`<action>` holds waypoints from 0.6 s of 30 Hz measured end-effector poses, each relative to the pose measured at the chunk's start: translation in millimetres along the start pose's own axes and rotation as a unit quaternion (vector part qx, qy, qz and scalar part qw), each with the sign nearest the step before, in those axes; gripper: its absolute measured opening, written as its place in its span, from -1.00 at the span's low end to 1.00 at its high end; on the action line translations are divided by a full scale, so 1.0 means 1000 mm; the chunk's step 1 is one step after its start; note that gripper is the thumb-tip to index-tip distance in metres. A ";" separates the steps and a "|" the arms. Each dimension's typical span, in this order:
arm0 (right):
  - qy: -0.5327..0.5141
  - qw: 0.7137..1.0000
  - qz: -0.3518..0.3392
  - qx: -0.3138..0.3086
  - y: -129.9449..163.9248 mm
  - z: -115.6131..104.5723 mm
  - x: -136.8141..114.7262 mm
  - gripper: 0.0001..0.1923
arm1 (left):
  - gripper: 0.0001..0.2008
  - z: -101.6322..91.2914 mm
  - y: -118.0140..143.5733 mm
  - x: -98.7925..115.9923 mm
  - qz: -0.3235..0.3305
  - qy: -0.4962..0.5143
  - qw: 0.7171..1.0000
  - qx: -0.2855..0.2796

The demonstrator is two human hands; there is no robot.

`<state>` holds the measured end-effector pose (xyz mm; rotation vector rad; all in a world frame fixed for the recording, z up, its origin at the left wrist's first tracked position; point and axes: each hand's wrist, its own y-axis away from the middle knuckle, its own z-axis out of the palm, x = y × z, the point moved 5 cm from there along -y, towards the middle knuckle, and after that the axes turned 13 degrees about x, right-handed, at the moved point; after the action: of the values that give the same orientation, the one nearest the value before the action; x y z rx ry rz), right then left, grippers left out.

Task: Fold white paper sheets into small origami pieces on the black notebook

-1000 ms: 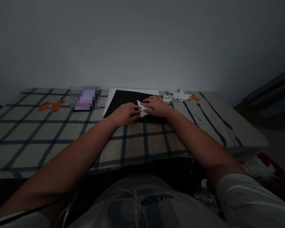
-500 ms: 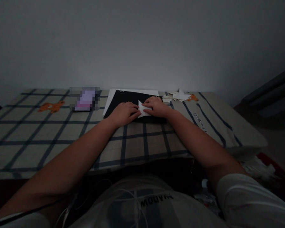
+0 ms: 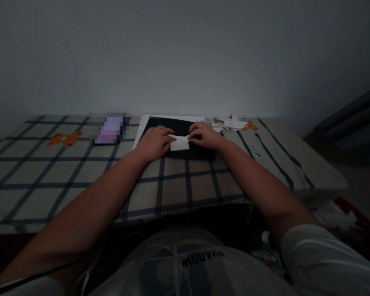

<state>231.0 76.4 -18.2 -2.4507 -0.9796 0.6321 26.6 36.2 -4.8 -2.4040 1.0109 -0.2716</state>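
A small folded piece of white paper [image 3: 180, 144] rests over a black sheet or folder [image 3: 181, 127], roughly rectangular, with a crease across it. My left hand [image 3: 156, 142] pinches its left edge between thumb and fingers. At the right edge, my right hand [image 3: 205, 135] grips the paper between thumb and index finger. Beneath the black sheet lies a stack of white paper [image 3: 142, 130], showing along its left and back sides.
A phone [image 3: 111, 128], partly pixelated, lies to the left on the checked tablecloth [image 3: 80, 181]. Several folded white paper pieces [image 3: 232, 123] sit right of the black sheet. Behind the table stands a grey wall [image 3: 185, 57].
The paper went from a pointed, triangular shape to a roughly rectangular one. My left hand has shifted slightly left, and both hands now hold opposite edges.
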 end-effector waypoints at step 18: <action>-0.106 0.990 0.087 0.021 -0.002 0.010 -0.008 -0.75 | -0.50 0.012 0.002 0.020 -0.016 -0.046 0.996 -0.080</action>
<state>218.7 74.2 -22.9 -2.4869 -0.8238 0.9803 43.7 25.8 -16.1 -2.5518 0.9876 -0.0930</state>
